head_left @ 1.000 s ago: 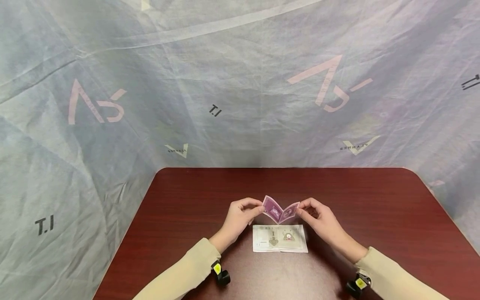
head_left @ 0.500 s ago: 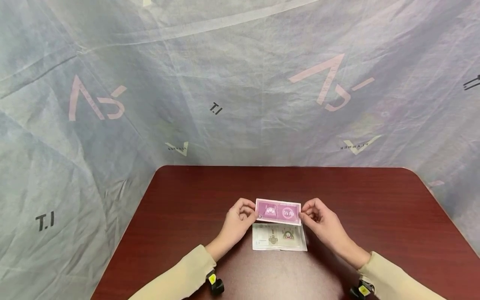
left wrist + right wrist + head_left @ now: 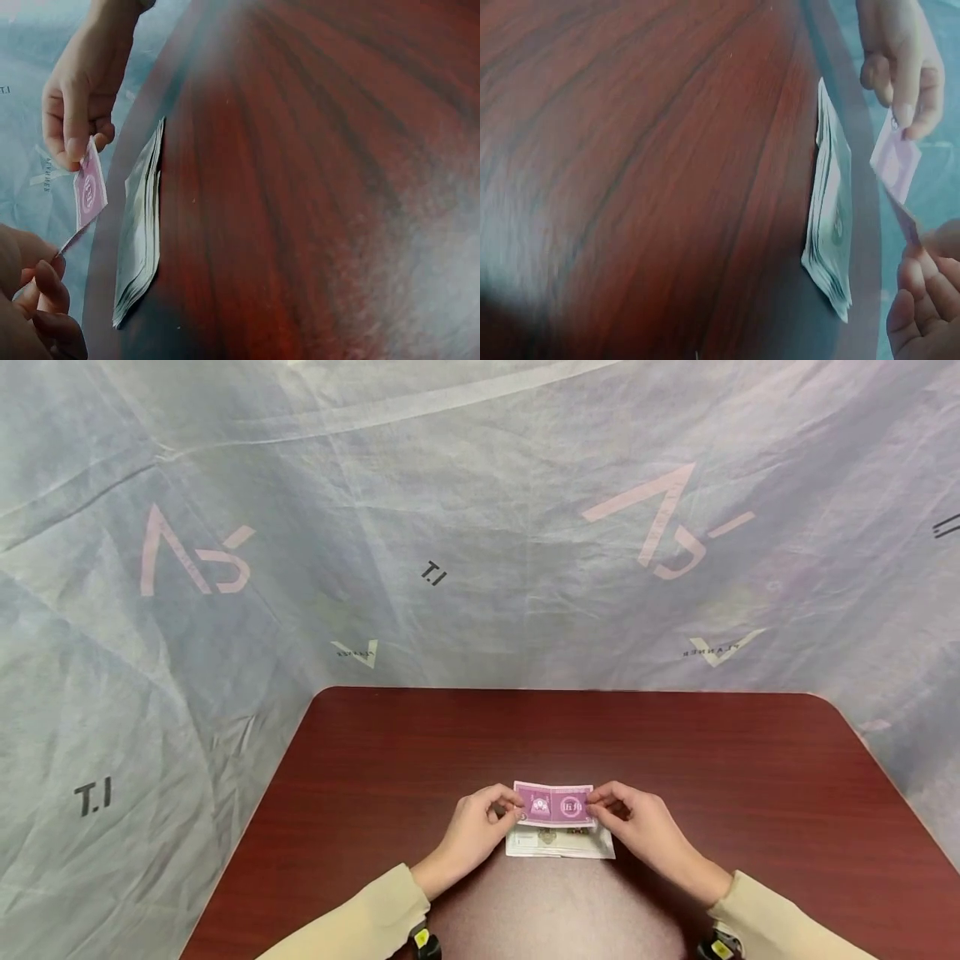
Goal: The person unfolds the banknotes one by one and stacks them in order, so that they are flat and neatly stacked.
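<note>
A purple banknote [image 3: 553, 806] with a crease down its middle is stretched between both hands. My left hand [image 3: 474, 827] pinches its left end between thumb and fingers, and my right hand [image 3: 643, 827] pinches the right end. Below it on the table lies a stack of pale greenish banknotes [image 3: 561, 846], its upper part hidden by the purple note in the head view. Both wrist views show the purple banknote [image 3: 91, 191] held apart from the stack [image 3: 832, 202], bent at its crease. The stack's edges fan slightly.
The dark red wooden table [image 3: 420, 735] has rounded far corners. A grey printed cloth [image 3: 480, 527] hangs behind it and along both sides. A black device with a yellow label [image 3: 423, 939] sits at each wrist.
The purple banknote, folded in a V one second ago, has been spread flatter. Both hands have lowered it toward the stack, so it now covers the stack's upper part in the head view.
</note>
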Motion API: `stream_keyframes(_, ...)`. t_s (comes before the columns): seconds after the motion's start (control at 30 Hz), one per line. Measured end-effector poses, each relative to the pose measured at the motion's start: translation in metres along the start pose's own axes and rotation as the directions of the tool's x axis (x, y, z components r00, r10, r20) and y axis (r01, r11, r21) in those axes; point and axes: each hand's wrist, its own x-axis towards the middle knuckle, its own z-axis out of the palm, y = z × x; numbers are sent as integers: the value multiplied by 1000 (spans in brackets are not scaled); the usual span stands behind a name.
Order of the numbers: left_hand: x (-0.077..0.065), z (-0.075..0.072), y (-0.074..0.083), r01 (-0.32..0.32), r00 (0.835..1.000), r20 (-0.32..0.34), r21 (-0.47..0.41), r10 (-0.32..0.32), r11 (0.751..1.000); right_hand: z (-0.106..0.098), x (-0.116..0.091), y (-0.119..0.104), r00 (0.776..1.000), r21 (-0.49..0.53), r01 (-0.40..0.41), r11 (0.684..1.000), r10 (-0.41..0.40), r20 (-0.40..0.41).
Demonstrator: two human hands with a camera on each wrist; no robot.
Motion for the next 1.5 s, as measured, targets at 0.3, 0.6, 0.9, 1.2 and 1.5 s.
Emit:
stream_keyframes(0.3,-4,3,-2,-14,1000,9,20,13,1000,6,-9,4,1000,-5,11,1000,-11,-20)
stream_keyframes(0.6,-7,9,-4,-120,992,64,261,107,958,12,-16,14,985,-100,163,982,-167,-31)
stream_keyframes(0.9,-7,12,-4,-173,984,100,351,147,920,15,-19,20,981,-112,190,975,-194,-23)
stream_keyframes(1.2,-6,15,-14,-191,980,127,431,150,882,19,-20,22,985,-118,174,978,-172,28)
stream_keyframes(1.5,-5,15,-13,-198,978,149,440,147,876,20,-20,23,988,-147,150,978,-143,57)
